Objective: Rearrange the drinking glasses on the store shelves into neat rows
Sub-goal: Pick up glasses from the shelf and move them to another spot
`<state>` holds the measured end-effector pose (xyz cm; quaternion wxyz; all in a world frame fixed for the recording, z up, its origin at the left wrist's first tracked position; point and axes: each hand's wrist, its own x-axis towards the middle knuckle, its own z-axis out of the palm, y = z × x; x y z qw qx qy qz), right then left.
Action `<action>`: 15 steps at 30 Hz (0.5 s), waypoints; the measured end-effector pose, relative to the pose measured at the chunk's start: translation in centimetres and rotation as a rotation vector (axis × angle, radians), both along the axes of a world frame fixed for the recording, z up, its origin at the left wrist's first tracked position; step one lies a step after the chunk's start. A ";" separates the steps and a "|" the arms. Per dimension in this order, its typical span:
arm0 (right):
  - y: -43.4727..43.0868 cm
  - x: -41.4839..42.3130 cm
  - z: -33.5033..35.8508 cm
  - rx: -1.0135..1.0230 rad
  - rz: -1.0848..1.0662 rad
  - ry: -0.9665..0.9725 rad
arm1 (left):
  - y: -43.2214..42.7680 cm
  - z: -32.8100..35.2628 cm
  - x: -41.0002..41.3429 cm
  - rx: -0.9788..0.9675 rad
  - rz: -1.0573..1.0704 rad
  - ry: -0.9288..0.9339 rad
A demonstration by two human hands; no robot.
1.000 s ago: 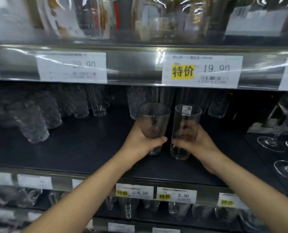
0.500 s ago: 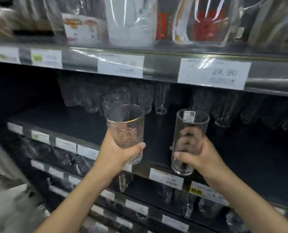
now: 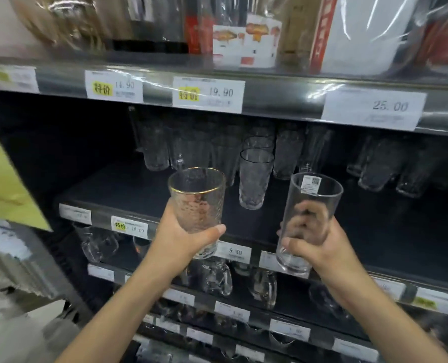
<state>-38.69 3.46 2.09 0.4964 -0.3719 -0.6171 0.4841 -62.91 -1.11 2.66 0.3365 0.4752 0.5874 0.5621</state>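
The left hand [image 3: 181,242] curls its fingers round a gold-rimmed glass [image 3: 198,203]; the right hand [image 3: 319,244] grips a tall clear glass [image 3: 309,213] low down, both held in front of the dark shelf [image 3: 118,184]. Best set each down base-first behind its own kind, clear of the textured glass [image 3: 255,179] standing there.

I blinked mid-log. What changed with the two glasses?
Both were drawn back from over the shelf and now hang before its front edge: gold-rimmed glass in the left hand, tall glass in the right hand. Both grips unchanged.
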 end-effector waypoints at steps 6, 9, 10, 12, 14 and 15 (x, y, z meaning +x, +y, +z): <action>0.4 -1.6 -0.2 -0.036 -0.202 -0.012 | 2.4 0.7 -3.8 -0.025 -0.124 0.061; 1.1 -1.3 -0.1 -0.050 -0.317 -0.023 | 4.1 0.8 -4.5 -0.025 -0.189 0.072; 1.3 -1.1 0.0 -0.060 -0.343 -0.022 | 4.7 0.7 -4.7 -0.024 -0.209 0.074; 1.7 -0.7 0.1 -0.073 -0.381 -0.022 | 6.1 0.4 -5.0 -0.025 -0.241 0.073; 2.4 -0.2 0.1 -0.081 -0.407 -0.041 | 7.4 0.1 -5.1 -0.032 -0.256 0.045; 2.8 0.0 0.1 -0.085 -0.421 -0.056 | 7.9 -0.1 -5.1 -0.036 -0.263 0.033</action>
